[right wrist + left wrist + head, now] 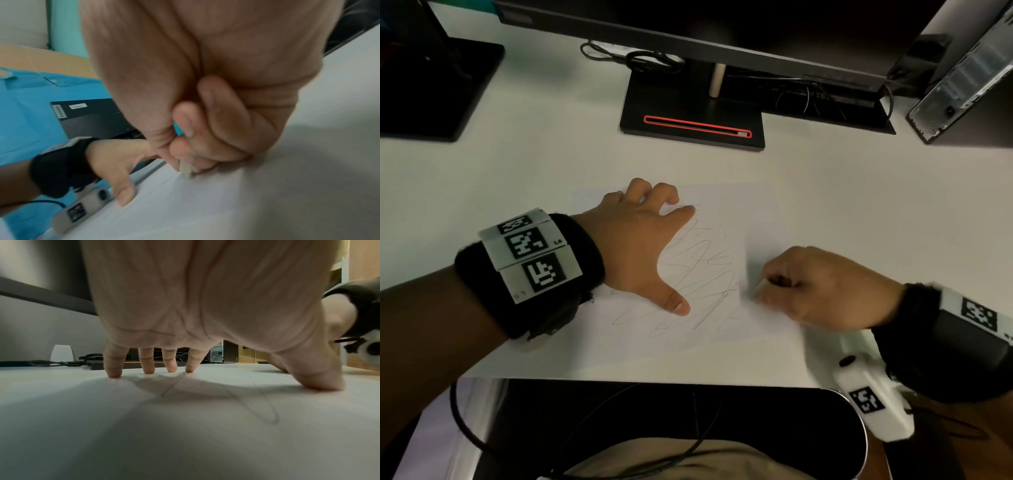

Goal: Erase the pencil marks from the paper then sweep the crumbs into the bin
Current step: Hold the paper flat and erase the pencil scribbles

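A white sheet of paper [753,212] lies on the white desk, with grey pencil scribbles [698,263] across its middle. My left hand [640,240] is spread flat on the sheet's left part, fingertips [112,373] and thumb pressing it down. My right hand [808,287] sits at the right of the scribbles, fingers curled. In the right wrist view it pinches a small pale eraser [186,170] whose tip touches the paper. The eraser is hidden in the head view. No bin shows.
A monitor stand [691,116] with a red-edged slot stands behind the paper, with cables [640,61] behind it. Another black stand [431,89] is at the far left and a computer case [969,75] at the far right. The desk's front edge [640,377] is near me.
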Demonstrator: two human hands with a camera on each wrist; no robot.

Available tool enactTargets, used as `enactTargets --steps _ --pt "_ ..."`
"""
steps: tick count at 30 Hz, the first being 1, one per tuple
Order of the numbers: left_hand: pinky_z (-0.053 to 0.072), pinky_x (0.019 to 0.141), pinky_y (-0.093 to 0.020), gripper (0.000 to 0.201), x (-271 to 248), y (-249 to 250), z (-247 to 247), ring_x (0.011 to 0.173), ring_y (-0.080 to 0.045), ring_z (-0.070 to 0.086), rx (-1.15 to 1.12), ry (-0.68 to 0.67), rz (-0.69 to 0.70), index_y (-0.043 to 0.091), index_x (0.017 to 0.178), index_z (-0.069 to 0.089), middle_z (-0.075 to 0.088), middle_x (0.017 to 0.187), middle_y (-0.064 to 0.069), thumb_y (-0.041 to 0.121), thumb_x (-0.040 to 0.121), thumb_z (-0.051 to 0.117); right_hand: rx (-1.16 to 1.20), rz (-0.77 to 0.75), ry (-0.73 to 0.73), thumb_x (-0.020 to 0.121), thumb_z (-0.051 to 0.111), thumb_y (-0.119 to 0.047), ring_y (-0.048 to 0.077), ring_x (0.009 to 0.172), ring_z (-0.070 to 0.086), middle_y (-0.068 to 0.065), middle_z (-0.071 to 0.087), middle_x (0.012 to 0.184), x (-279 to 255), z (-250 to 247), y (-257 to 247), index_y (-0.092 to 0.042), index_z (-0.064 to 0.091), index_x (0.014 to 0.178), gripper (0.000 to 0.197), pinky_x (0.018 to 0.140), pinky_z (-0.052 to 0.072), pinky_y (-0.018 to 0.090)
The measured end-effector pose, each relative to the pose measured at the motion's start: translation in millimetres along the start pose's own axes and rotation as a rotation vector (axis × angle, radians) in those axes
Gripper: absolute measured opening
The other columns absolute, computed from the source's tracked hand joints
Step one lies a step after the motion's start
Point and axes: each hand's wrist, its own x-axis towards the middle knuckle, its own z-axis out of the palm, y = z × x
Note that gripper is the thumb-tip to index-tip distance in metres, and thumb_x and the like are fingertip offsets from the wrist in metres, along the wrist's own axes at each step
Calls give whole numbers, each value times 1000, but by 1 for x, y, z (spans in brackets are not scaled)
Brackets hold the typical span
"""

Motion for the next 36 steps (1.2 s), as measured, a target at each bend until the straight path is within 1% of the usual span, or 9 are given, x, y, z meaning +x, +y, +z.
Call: enactTargets --steps 5,9,14,17,21,26,30,34,36 --pt "22 119 -47 133 0 1 0 145 -22 5 5 5 -2 32 157 6 3 156 6 96 53 58 -36 -52 -47 95 60 -33 9 50 39 -2 46 55 -5 9 -8 -6 51 69 39 55 42 34" --pt "22 119 -46 132 0 0 1 145 -22 4 13 10 -10 35 156 3 2 156 6 96 53 58 2 20 11 95 60 -32 9 48 37 -5 45 53 1 -2 4 -6 50 67 40 52 38 31" --pt "20 118 -43 120 0 1 0 144 -23 4 -22 6 9 60 149 -5 2 156 7 95 54 59 -41 -61 -79 94 61 -33 9 51 43 4 52 60 -6 8 -7 -8 53 68 37 55 42 30" --pt "20 118 -43 112 -2 2 -2 144 -24 4 -31 -2 -3 65 147 1 2 156 6 95 55 57 1 1 -23 95 61 -34 8 49 41 4 52 57 -1 -4 6 -7 54 69 38 56 42 35" --pt "21 118 -43 108 -3 3 -1 144 -26 4 -28 12 -3 67 146 3 3 156 4 94 57 58 -40 -63 -76 94 61 -33 8 50 42 -3 49 56 -5 4 -3 -7 54 70 36 55 42 31" --pt "19 120 -48 119 -2 2 2 145 -28 0 2 -12 -31 68 144 -6 -5 156 5 100 47 55 -27 -10 -15 95 61 -33 8 49 38 3 49 56 -2 -5 6 -7 51 68 39 56 43 38" --pt "12 121 -51 131 -2 1 2 144 -26 -8 31 -43 -17 64 146 -11 -11 154 7 102 40 57 -38 -68 -77 95 61 -33 9 49 42 -5 48 53 -8 5 -2 -10 51 66 38 53 41 29" --pt "12 121 -53 132 -2 1 3 144 -28 -8 25 -46 -24 64 144 -12 -13 152 8 103 38 57 -39 -28 6 94 61 -33 8 49 38 -4 46 54 -2 -3 6 -8 50 67 39 54 40 32" --pt "11 121 -53 133 -2 1 3 144 -28 -8 20 -50 -21 64 144 -12 -13 152 9 102 38 57 -58 -75 -25 94 61 -33 9 49 38 -5 45 54 -3 2 -1 -8 50 67 38 53 39 29"
